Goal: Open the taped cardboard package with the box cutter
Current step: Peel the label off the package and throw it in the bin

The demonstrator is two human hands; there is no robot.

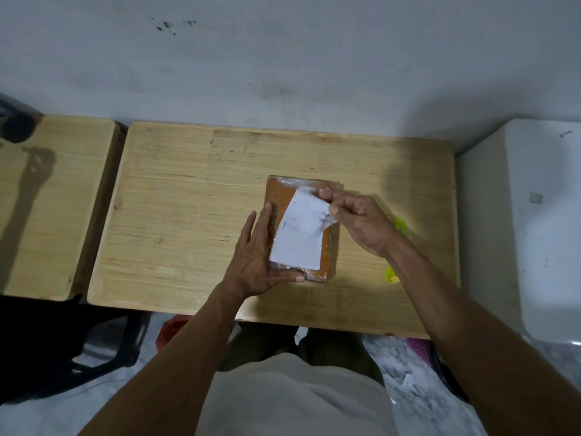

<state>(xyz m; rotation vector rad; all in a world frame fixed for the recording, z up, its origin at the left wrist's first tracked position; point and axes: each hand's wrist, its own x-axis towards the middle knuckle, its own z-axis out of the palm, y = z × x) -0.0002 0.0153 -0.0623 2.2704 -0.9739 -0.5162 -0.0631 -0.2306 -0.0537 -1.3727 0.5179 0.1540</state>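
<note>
Cardboard package (325, 247) lies flat on the wooden worktop (188, 215), mid-right, wrapped in clear tape.

My left hand (256, 262) is spread flat against the package's left edge, thumb along the near edge. It pins the package without clamping anything.

My right hand (355, 218) has its fingers (334, 210) pinched on the far right corner of the white shipping label (298, 237), which is lifted and curling off the top face.

Box cutter (396, 247) sits on the worktop just right of the package, mostly hidden under my right forearm. Only the yellow-green ends show, and I can't tell whether the blade is out.

Risks, as I judge them:
- The label may tear partway, since the corner is already creased where I pinch it. That would leave scraps over the tape seam.
- A pull up and left against an open-palm hold could slide or tip the package toward my left hand.
- My forearm is right over the cutter. A sweep back could knock it off the near edge, or catch skin if the blade is exposed.
- Tape is glossy and layered, so the seam is hard to read. A cut in the wrong place could go through to the contents.
</note>
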